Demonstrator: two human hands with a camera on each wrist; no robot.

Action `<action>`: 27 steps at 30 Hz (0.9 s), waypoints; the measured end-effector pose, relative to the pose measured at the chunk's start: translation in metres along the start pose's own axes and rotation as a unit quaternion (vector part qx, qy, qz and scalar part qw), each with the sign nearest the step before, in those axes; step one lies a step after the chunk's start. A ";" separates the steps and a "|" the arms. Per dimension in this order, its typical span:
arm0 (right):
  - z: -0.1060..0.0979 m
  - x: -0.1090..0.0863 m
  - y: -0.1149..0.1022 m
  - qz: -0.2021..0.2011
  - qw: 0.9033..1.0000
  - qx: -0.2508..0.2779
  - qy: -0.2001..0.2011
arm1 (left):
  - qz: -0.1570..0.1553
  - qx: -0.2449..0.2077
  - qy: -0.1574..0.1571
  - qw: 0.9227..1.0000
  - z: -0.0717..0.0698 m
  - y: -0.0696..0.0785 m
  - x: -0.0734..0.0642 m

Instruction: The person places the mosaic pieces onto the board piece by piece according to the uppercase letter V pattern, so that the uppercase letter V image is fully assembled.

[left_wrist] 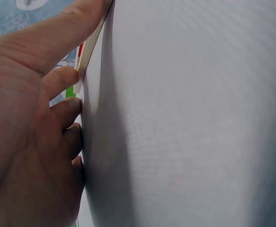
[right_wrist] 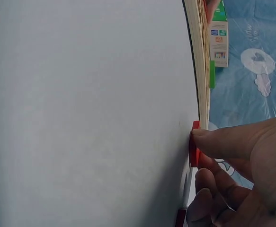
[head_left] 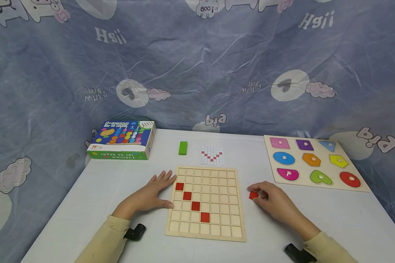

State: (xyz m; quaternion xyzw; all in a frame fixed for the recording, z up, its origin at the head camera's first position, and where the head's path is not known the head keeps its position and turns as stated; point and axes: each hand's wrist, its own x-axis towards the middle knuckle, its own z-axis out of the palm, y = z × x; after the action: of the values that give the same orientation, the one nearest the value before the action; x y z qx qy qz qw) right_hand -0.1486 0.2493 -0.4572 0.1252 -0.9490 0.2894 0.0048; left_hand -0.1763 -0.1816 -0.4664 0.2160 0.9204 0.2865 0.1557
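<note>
A wooden grid board (head_left: 205,238) lies on the white table, with several red square tiles (head_left: 195,206) seated in its cells along a diagonal. My left hand (head_left: 149,193) rests at the board's left edge, fingers spread and the thumb touching the rim. To the right of the board, my right hand (head_left: 276,201) pinches a loose red square tile (head_left: 254,195) between thumb and fingers. In the right wrist view this tile (right_wrist: 194,144) stands on edge against the thumb, low over the table. A small pattern card (head_left: 212,156) with a V of red squares lies behind the board.
Left of the pattern card is a green block (head_left: 183,148). A blue and green toy box (head_left: 121,140) occupies the back left. At the back right lies a shape puzzle board (head_left: 322,184) with colourful knobbed pieces. A patterned blue-grey cloth (head_left: 197,73) hangs behind the table.
</note>
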 end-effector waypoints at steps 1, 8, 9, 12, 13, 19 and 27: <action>0.000 -0.001 -0.001 -0.002 1.000 0.002 -0.002 | 0.000 0.001 0.000 1.000 0.000 0.000 0.000; 0.001 -0.002 -0.004 0.002 1.000 -0.014 -0.009 | -0.001 0.000 0.001 1.000 0.000 0.000 0.000; 0.001 -0.002 -0.004 0.003 1.000 -0.013 -0.011 | -0.001 0.000 0.001 1.000 0.000 0.000 0.000; 0.002 -0.002 -0.004 0.001 1.000 -0.012 -0.010 | -0.002 0.001 0.001 1.000 0.000 0.000 0.000; 0.003 -0.002 -0.003 -0.001 1.000 -0.012 -0.009 | -0.001 0.002 0.001 1.000 0.001 0.000 0.000; 0.003 -0.003 -0.003 -0.011 1.000 -0.018 0.003 | 0.003 0.002 0.004 1.000 0.001 -0.001 0.000; 0.002 -0.002 -0.004 -0.011 1.000 -0.022 0.013 | 0.002 0.002 0.005 1.000 0.001 -0.002 0.000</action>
State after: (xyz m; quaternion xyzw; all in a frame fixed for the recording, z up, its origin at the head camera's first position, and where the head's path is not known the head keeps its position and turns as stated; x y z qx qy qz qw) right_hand -0.1452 0.2457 -0.4566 0.1322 -0.9536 0.2697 0.0231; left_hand -0.1766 -0.1821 -0.4685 0.2171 0.9211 0.2860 0.1502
